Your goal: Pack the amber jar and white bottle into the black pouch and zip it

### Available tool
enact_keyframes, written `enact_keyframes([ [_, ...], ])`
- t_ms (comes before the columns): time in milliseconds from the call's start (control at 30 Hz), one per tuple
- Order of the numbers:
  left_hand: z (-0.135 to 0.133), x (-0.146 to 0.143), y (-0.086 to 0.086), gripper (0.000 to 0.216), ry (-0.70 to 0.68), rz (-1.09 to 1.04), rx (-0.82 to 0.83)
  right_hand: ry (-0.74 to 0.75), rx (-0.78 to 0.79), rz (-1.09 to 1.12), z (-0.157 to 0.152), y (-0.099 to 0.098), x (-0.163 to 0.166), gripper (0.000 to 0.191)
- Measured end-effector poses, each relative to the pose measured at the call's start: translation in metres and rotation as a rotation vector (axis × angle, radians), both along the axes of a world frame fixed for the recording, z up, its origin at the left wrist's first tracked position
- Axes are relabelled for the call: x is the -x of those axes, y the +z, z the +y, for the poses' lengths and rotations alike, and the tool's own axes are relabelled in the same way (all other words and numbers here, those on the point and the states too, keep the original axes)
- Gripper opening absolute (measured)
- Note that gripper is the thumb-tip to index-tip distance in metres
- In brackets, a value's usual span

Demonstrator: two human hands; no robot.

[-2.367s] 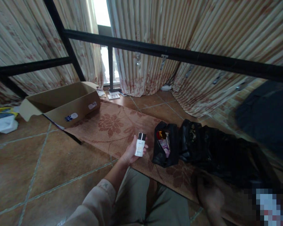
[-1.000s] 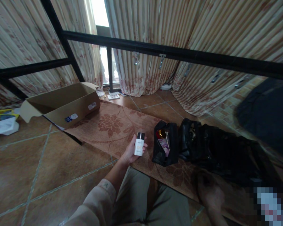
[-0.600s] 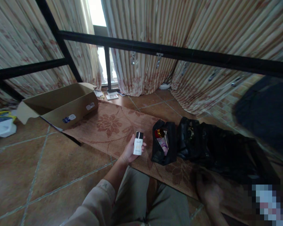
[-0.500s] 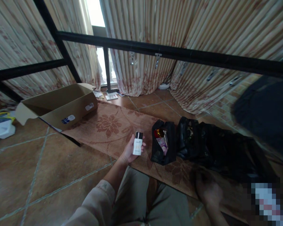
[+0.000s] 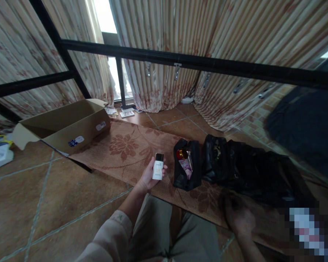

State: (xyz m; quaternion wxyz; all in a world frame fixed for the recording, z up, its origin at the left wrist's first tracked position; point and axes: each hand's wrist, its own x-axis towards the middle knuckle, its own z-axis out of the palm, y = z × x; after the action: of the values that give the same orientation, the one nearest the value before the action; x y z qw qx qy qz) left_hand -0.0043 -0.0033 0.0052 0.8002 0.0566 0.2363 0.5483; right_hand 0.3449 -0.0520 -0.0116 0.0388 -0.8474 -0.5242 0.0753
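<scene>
My left hand (image 5: pixel 148 177) holds a small white bottle (image 5: pixel 157 168) with a dark cap upright above a floral mat (image 5: pixel 127 148). Just to its right stands an open black pouch (image 5: pixel 186 169) with a red-capped item and a pink packet inside. My right hand (image 5: pixel 239 217) rests low on the mat in shadow near a black bag (image 5: pixel 251 171); its fingers are dark and blurred, so their state is unclear.
An open cardboard box (image 5: pixel 62 123) lies at the left on the tiled floor. A black metal frame (image 5: pixel 196 65) crosses in front of striped curtains. A dark bundle (image 5: pixel 306 131) sits at the right. Small cards (image 5: pixel 127 113) lie by the curtain.
The view has drifted up and to the right, so everything sits slightly lower-left. My left hand keeps the bottle in the same hold; my right hand shifted a little on the mat.
</scene>
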Motion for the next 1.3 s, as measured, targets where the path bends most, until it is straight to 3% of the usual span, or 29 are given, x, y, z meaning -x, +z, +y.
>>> enact_keyframes([
  [533, 0.001, -0.0009, 0.0021, 0.055, 0.118, 0.029, -0.004, 0.002, -0.006, 0.003, -0.0007, 0.0009, 0.002, 0.052],
  [1000, 0.0002, 0.0004, -0.0014, 0.052, 0.079, 0.015, -0.021, -0.017, 0.013, 0.022, 0.0, 0.0073, 0.0056, 0.051],
  [1300, 0.0004, -0.0002, -0.0007, 0.05, 0.06, 0.028, -0.03, -0.008, -0.043, 0.009, -0.0006, -0.0015, 0.0015, 0.05],
])
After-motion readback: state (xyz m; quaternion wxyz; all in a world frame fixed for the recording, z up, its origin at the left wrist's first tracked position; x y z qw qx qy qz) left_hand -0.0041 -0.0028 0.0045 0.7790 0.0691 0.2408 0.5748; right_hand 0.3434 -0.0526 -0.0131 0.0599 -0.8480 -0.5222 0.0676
